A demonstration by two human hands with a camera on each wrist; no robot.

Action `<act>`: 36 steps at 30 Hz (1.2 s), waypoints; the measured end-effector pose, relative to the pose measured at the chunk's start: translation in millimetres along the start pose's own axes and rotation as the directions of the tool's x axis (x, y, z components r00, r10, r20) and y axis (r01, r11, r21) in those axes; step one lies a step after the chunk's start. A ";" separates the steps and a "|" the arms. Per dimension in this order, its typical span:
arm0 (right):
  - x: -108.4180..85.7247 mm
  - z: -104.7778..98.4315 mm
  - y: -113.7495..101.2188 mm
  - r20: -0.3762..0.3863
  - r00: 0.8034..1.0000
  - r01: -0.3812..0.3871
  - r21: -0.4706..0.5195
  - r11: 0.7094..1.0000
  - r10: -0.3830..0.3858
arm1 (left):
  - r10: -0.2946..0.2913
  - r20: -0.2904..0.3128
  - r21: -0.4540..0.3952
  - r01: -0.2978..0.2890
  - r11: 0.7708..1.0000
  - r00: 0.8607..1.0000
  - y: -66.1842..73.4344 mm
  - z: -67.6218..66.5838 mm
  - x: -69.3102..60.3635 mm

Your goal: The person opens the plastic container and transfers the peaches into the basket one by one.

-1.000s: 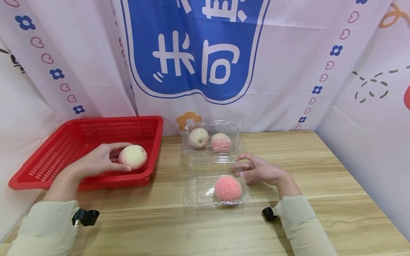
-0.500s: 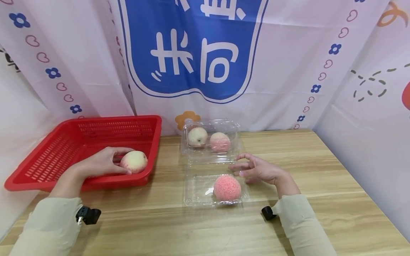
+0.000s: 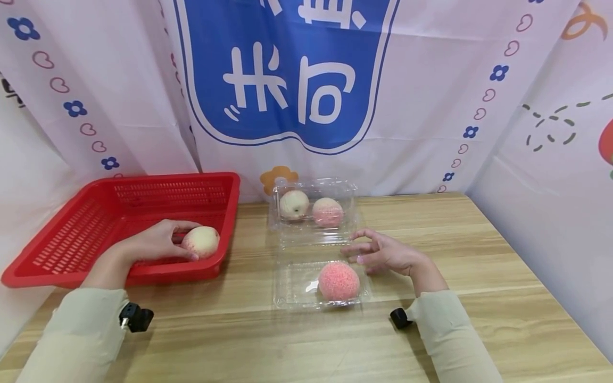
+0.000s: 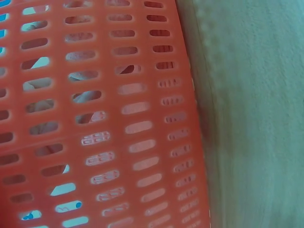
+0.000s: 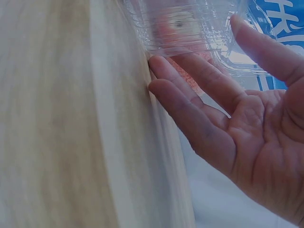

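In the head view my left hand reaches over the near rim of the red basket. Its thumb and fingers curl round a pale peach low inside, at the near right corner. A hinged clear plastic clamshell box lies spread on the table. One pink peach sits in its near half; a pale peach and a pink-and-cream peach sit in the far half. Beside the box's right edge my right hand holds nothing, fingers loosely bent; the right wrist view shows its palm.
The basket's slotted wall fills much of the left wrist view, hiding most of the hand there. A wooden table carries everything. Behind it hangs a printed white curtain, close to the box and basket.
My left hand has lowered the pale peach deeper into the basket, then stayed nearly still. The right hand keeps its place by the box. The head view has shifted slightly.
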State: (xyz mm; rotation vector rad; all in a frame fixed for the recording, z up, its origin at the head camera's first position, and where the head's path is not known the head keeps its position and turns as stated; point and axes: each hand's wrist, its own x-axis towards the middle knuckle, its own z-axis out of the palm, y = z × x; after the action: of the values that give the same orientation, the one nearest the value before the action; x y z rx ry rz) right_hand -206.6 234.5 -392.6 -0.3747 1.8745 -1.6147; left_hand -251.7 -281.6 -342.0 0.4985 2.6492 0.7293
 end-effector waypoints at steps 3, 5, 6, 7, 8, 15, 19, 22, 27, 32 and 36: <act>0.1 0.1 0.5 -0.003 1.000 0.000 -0.001 1.000 0.000 | 0.003 -0.009 0.010 -0.003 1.000 1.000 -0.7 0.3 0.4; 0.5 0.1 1.1 -0.005 1.000 -0.002 0.000 1.000 0.002 | 0.007 -0.016 0.016 -0.007 1.000 1.000 -1.4 0.4 0.4; 0.6 0.0 1.6 -0.004 1.000 0.000 0.000 1.000 0.000 | 0.007 -0.017 0.018 -0.007 1.000 1.000 -1.8 0.3 0.2; 0.9 -0.2 1.8 -0.004 1.000 0.001 -0.001 1.000 -0.001 | 0.006 -0.017 0.016 -0.006 1.000 1.000 -2.0 0.0 0.1; 1.1 -0.2 2.0 -0.002 1.000 0.002 -0.001 1.000 -0.002 | 0.005 -0.017 0.013 -0.005 1.000 1.000 -2.3 -0.3 0.1; 1.0 -0.1 1.2 -0.001 1.000 0.005 0.006 1.000 -0.005 | -0.004 -0.014 -0.008 0.004 1.000 1.000 -3.0 -1.7 -0.3; 0.7 0.2 1.0 -0.005 1.000 0.003 0.006 1.000 -0.003 | -0.005 -0.017 -0.007 0.005 1.000 1.000 -3.3 -1.8 0.9; 0.9 0.3 1.4 -0.004 1.000 0.001 0.005 1.000 -0.001 | -0.004 -0.019 -0.005 0.004 1.000 1.000 -3.4 -1.3 1.4; 1.1 0.0 2.1 0.003 1.000 0.005 0.007 1.000 -0.005 | -0.013 -0.012 -0.008 0.013 1.000 1.000 -2.5 -0.8 0.6; 1.4 -0.1 1.8 0.006 1.000 0.008 0.004 1.000 -0.008 | -0.034 -0.009 0.009 0.034 0.999 0.999 0.3 -2.8 -1.4; 1.6 -0.7 1.8 0.010 1.000 0.013 0.003 1.000 -0.014 | -0.045 -0.014 0.011 0.045 0.999 0.999 3.1 -4.8 -3.7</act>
State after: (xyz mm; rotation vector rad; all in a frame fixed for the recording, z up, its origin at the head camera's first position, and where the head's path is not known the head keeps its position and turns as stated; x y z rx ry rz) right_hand -207.9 234.5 -394.7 -0.3937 1.8657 -1.6221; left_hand -249.7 -282.6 -335.5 0.4372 2.6691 0.7073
